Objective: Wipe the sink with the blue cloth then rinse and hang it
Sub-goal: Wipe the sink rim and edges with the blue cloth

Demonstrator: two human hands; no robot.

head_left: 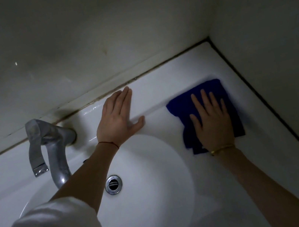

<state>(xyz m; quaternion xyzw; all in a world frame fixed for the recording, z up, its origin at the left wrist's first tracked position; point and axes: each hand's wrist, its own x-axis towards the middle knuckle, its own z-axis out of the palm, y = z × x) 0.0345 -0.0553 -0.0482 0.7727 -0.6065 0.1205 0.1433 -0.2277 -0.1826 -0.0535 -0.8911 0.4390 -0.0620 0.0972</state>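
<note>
At the right of the frame, the right hand (pixel 213 122) presses flat, fingers spread, on the blue cloth (pixel 208 115) on the white sink (pixel 170 199) ledge. The left hand (pixel 118 116) rests open, palm down, centre frame, beside the faucet (pixel 51 148).

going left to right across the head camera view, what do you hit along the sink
faucet → left hand, flat on the sink's back ledge → right hand, pressing on the blue cloth → dark wall seam.
</note>
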